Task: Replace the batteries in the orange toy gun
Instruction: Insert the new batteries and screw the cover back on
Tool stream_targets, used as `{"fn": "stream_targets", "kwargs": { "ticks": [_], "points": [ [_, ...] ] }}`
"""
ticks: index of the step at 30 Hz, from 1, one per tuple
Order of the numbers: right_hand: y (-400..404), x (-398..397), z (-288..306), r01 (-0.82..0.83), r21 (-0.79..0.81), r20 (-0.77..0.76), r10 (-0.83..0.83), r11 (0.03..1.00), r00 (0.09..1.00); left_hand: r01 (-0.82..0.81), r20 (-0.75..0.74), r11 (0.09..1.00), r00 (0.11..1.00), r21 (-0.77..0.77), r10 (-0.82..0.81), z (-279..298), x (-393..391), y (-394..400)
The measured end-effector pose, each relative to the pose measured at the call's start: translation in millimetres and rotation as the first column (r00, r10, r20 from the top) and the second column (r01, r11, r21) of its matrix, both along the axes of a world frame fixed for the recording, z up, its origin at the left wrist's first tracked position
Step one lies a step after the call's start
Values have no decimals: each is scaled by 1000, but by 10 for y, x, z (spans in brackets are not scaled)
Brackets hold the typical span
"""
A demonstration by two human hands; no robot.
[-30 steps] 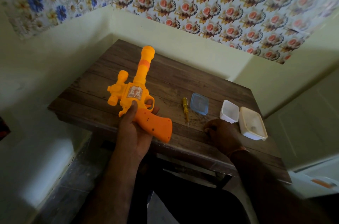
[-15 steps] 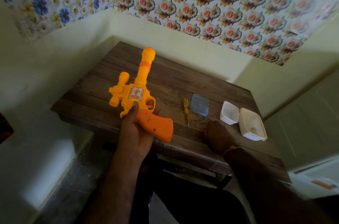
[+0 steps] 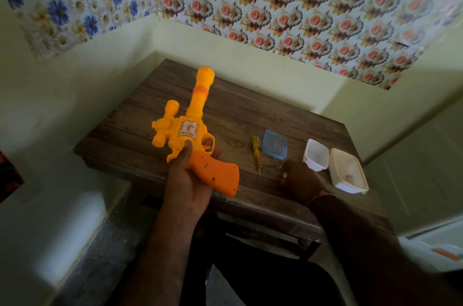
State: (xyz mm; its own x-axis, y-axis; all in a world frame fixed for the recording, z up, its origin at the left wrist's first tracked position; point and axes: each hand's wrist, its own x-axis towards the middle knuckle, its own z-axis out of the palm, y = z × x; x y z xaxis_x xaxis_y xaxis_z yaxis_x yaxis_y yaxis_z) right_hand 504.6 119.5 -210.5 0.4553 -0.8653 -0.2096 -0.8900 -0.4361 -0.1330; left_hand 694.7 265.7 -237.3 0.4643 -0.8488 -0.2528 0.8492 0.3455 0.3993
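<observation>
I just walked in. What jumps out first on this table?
The bright orange toy gun, held up in the left hand over the near left part of the wooden table, barrel pointing away. To its right lie a yellow screwdriver, a blue lid and two white tubs, with the right hand resting just before them.

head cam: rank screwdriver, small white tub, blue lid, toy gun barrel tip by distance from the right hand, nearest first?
From the right hand:
1. Small white tub, just beyond it, and screwdriver, just to its left: too close to call.
2. Blue lid, farther back.
3. Toy gun barrel tip, far left.
</observation>
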Motion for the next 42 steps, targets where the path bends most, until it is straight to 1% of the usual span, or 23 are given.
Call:
{"fn": "stream_targets", "kwargs": {
  "ticks": [3, 7, 13, 18, 20, 22, 24, 27, 30, 33, 36, 40, 42],
  "points": [
    [11, -12, -17, -5, 2, 29, 5, 1000, 1000, -1, -11, 1000, 1000, -3, 1, 0, 1, 0],
    [19, -50, -93, 32, -28, 109, -28, 999, 994, 4, -7, 1000, 1000, 7, -3, -9, 3, -2],
    [76, -74, -173, 98, -74, 186, -83, 992, 979, 5, -10, 1000, 1000, 13, -4, -25, 1, -7],
    [123, -83, -136, 120, -32, 237, -109, 992, 965, 9, -30, 1000, 1000, 18, -9, -26, 1, -10],
    [206, -49, -68, 117, 3, 313, -112, 993, 943, 9, -28, 1000, 1000, 15, -9, -37, 10, -23],
    [376, 55, 64, 64, -1, 421, -58, 998, 905, 13, -16, 1000, 1000, 14, -13, -31, 12, -31],
    [611, 230, 235, -44, -58, 476, 66, 997, 877, 17, 4, 1000, 1000, 17, -17, -37, 12, -37],
    [961, 517, 465, -212, -145, 470, 256, 966, 845, 26, 16, 999, 1000, 18, -27, -66, 9, -56],
    [1170, 709, 534, -362, -148, 434, 389, 920, 813, 36, 31, 999, 999, 6, -36, -93, 1, -62],
    [1221, 793, 492, -418, -120, 391, 430, 900, 814, 41, 50, 999, 998, -18, -40, -80, 4, -45],
    [1213, 825, 481, -417, -106, 364, 426, 903, 828, 40, 62, 999, 997, -36, -38, -82, 6, -39],
    [1209, 864, 513, -412, -96, 348, 418, 906, 839, 50, 62, 999, 997, -6, -50, -104, 15, -62],
    [1219, 877, 541, -441, -105, 320, 450, 891, 833, 59, 54, 998, 997, -2, -58, -118, 3, -77]
  ]
}}
